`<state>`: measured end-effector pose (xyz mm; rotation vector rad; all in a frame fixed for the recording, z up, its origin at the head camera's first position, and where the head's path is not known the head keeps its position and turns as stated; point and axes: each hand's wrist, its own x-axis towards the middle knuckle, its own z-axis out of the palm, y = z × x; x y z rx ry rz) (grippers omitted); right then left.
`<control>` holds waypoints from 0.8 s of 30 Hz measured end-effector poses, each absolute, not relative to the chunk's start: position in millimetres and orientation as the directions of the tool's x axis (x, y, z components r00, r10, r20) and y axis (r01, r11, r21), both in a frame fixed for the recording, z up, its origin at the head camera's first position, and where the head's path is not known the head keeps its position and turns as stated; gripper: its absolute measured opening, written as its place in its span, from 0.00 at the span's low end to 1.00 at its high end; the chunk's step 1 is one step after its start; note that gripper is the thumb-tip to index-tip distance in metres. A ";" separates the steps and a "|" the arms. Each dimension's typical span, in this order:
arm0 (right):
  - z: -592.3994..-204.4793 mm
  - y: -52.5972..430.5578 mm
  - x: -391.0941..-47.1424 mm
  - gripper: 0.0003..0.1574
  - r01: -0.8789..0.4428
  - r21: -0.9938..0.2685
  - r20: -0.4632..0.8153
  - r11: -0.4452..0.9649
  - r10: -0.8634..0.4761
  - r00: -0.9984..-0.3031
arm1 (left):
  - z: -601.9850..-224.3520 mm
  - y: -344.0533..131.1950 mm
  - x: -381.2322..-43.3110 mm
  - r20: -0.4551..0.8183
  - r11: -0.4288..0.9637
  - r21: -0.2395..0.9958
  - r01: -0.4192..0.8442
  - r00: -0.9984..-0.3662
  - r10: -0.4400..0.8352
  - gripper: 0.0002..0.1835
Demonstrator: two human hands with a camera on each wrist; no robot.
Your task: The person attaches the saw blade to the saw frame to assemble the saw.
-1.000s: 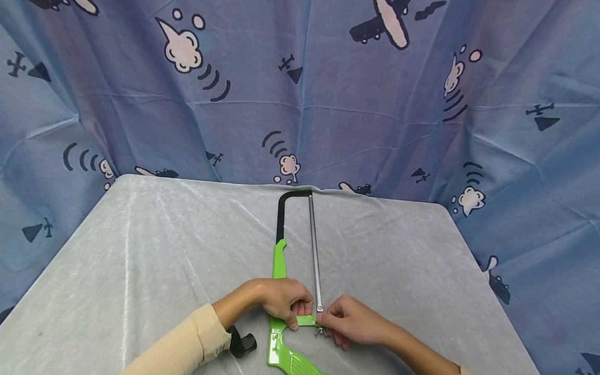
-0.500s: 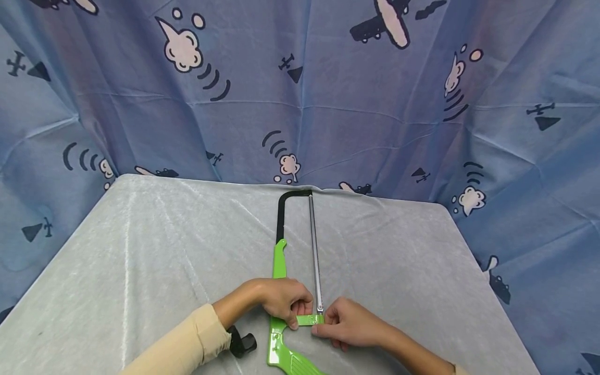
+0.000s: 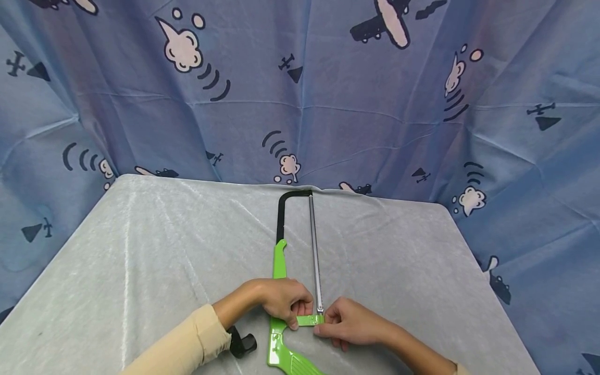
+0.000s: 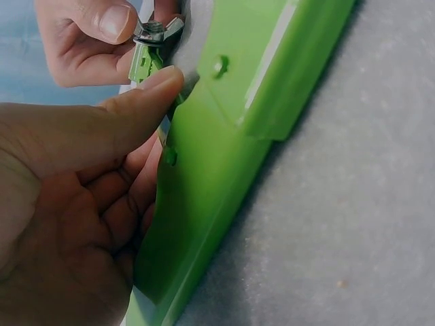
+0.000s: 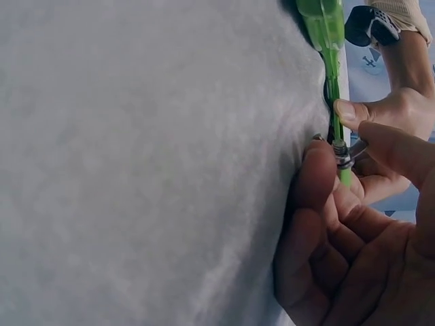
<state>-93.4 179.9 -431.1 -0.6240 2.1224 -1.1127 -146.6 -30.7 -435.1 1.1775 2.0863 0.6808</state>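
Observation:
A hacksaw with a green and black frame [image 3: 279,265] lies flat on the table, its handle toward me. Its silver blade [image 3: 315,250] runs along the right side. My left hand [image 3: 286,299] grips the short green crosspiece [image 3: 305,320] at the handle end between thumb and curled fingers. At that crosspiece's outer end sits a metal wing nut [image 5: 342,155] on a threaded stud. My right hand [image 3: 353,323] pinches the wing nut with thumb and index finger. In the left wrist view, the wing nut [image 4: 153,30] shows just beyond my left thumb, by the right thumb.
A pale grey cloth [image 3: 398,260] covers the table. Behind it hangs a blue curtain [image 3: 300,94] printed with planes and clouds. A black device [image 3: 241,342] is strapped at my left wrist, beside the saw handle.
My right thumb and fingers have shifted slightly around the wing nut, uncovering the crosspiece's end. The left hand and the hacksaw stay in place.

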 end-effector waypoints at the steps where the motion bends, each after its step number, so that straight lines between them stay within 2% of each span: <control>1: -431.0 180.3 -93.5 0.26 -0.106 -0.845 -0.329 0.524 -0.666 -0.669 | -435.1 -30.8 -146.5 -0.274 0.463 0.698 0.546 -0.394 0.877 0.12; 10: -428.5 182.8 -95.2 0.25 -0.067 -0.863 -0.345 0.501 -0.682 -0.644 | -433.9 -30.4 -145.9 -0.279 0.465 0.701 0.541 -0.391 0.877 0.11; 24: -429.8 187.0 -97.3 0.15 -0.079 -0.882 -0.332 0.465 -0.732 -0.595 | -433.2 -30.0 -144.3 -0.277 0.475 0.688 0.549 -0.406 0.871 0.12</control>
